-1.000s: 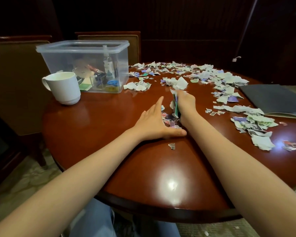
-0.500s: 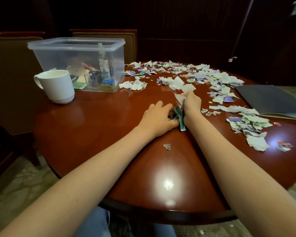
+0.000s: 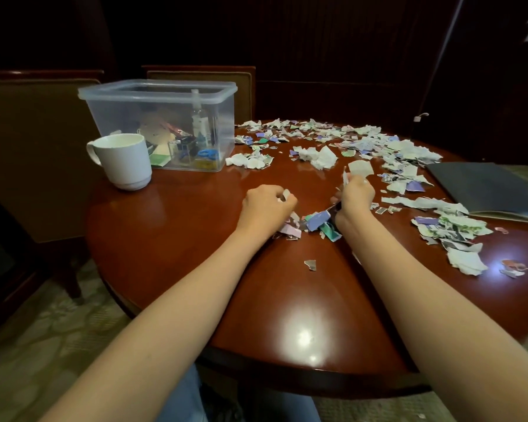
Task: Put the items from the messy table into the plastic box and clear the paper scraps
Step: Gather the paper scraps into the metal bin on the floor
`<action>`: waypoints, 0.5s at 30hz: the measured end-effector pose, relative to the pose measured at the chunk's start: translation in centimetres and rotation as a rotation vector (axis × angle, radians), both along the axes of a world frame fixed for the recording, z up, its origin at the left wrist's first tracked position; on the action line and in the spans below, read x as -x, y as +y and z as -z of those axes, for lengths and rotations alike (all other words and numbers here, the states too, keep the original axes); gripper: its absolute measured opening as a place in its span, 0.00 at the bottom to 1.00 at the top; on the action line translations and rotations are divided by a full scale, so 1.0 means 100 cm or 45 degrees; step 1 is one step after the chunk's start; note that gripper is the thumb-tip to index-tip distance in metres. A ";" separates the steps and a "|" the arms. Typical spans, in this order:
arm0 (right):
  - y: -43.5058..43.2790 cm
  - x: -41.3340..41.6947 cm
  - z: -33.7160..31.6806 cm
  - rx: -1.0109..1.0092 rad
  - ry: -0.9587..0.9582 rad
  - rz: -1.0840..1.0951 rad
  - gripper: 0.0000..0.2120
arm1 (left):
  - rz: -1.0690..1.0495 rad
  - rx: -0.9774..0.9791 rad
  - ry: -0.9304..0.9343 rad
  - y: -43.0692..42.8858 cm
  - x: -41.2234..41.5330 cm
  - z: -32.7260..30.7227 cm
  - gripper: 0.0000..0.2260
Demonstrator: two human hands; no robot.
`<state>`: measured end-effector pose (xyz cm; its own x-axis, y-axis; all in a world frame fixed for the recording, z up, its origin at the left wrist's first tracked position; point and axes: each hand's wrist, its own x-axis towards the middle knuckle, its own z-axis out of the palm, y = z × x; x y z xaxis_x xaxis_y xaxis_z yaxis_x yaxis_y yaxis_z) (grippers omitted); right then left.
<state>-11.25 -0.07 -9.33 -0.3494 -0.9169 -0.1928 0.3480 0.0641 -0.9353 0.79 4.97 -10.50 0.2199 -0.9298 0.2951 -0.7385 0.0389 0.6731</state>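
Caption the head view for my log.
Left hand and right hand clutch torn paper scraps; plastic box and white mug stand at left.

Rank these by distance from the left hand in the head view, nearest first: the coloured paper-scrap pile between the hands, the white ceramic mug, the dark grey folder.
1. Coloured paper-scrap pile: just beside the left hand, between the two wrists.
2. White ceramic mug: off to the back left.
3. Dark grey folder: far right, beyond the right hand.
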 end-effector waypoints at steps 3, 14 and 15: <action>0.001 -0.003 -0.007 0.024 -0.115 0.000 0.13 | -0.077 0.005 0.287 -0.001 -0.010 -0.004 0.17; 0.026 -0.038 -0.031 0.041 -0.488 -0.186 0.14 | -0.247 -0.126 1.398 0.014 -0.024 -0.027 0.10; 0.028 -0.045 -0.031 0.015 -0.548 -0.217 0.15 | -0.257 -0.114 1.436 0.016 -0.027 -0.027 0.10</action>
<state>-6.75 2.77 -6.19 -0.0837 -0.9573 -0.2768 0.6902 0.1447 -0.7090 3.45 6.56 -7.80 0.4648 -0.8551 -0.2296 0.2985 -0.0928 0.9499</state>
